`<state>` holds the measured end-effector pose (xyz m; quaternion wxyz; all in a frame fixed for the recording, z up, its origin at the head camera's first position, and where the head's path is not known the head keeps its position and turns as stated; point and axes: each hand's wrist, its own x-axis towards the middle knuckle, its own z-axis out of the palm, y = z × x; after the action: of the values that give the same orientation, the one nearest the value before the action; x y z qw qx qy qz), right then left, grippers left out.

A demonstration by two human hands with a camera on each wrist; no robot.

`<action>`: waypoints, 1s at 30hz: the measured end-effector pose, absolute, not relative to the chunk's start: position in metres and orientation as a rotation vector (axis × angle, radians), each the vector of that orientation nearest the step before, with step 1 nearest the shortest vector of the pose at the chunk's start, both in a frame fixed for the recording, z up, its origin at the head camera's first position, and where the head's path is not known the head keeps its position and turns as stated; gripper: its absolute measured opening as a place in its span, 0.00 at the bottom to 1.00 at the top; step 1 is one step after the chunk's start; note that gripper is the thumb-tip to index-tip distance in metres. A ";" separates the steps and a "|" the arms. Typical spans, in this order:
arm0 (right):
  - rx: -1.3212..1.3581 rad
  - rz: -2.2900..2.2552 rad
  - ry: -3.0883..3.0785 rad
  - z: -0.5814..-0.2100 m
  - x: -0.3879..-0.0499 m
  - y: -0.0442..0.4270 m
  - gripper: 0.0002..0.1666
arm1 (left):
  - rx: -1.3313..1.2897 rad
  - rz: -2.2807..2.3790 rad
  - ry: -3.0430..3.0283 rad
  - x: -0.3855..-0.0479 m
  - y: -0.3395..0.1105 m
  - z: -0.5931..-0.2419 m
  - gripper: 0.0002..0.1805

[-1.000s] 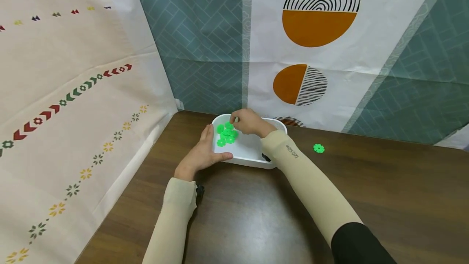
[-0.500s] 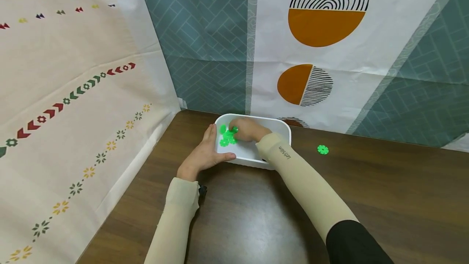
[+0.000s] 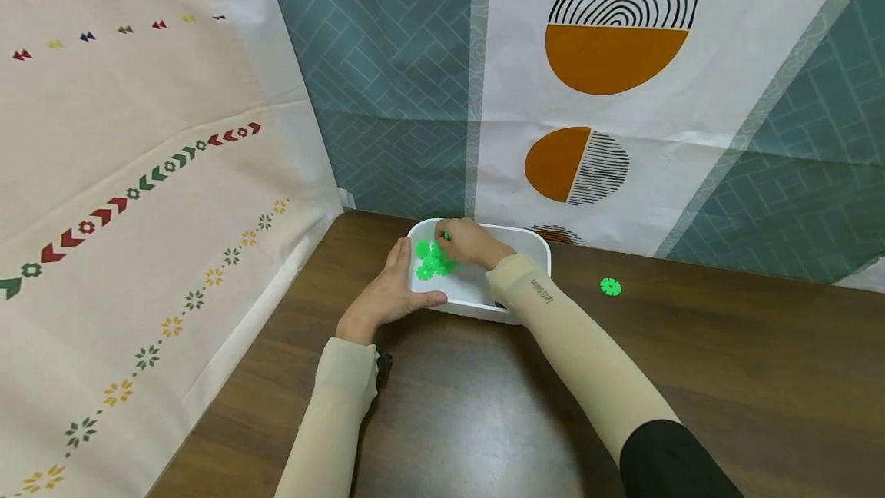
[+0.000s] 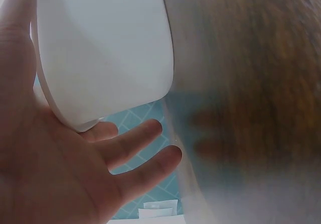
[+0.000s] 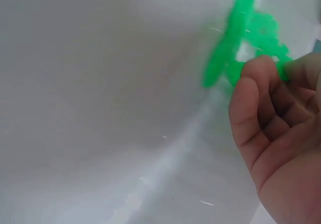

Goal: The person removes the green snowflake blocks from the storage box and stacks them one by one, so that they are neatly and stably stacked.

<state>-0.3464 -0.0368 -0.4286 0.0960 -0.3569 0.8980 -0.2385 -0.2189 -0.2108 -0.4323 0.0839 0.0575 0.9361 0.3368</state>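
Looked early imo: only one loose disc [image 3: 611, 287] outside white tray [image 3: 470, 288], well right of right hand [image 3: 470, 243]. Green pile [image 3: 430, 261] left in tray, by right fingertips. Right hand seemingly pinched green piece [image 5: 284, 72]; left hand [image 3: 383, 294] spread wide against tray.

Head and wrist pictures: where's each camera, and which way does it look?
Head: worn on the head, looking forward and down at the white tray; left hand, right hand and sleeves show.
Left wrist: on that wrist, facing the tray's outside; left hand shows.
Right wrist: on that wrist, facing inside the tray; right hand shows.
Head and right wrist share green pieces.
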 end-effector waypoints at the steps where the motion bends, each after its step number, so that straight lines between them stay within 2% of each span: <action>1: -1.006 -0.782 2.628 -0.426 -0.346 -0.035 0.10 | 0.174 1.003 2.794 -0.219 -0.210 -0.432 0.72; 5: -0.837 -1.069 2.503 -0.413 -0.343 -0.025 0.11 | 0.180 1.007 2.800 -0.220 -0.208 -0.432 0.72; 9: -0.801 -1.200 2.475 -0.400 -0.342 -0.013 0.06 | 0.174 1.021 2.797 -0.219 -0.207 -0.431 0.71; 20: -0.742 -1.344 2.513 -0.379 -0.337 0.031 0.06 | 0.144 1.005 2.814 -0.218 -0.207 -0.433 0.72; 30: -0.672 -1.473 2.472 -0.376 -0.328 0.068 0.05 | 0.167 0.988 2.820 -0.220 -0.208 -0.434 0.73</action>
<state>-0.3284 0.0682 -0.3760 0.0933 -0.2265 0.8328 -0.4964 -0.2200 -0.2077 -0.4337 0.0746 0.0556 0.9397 0.3291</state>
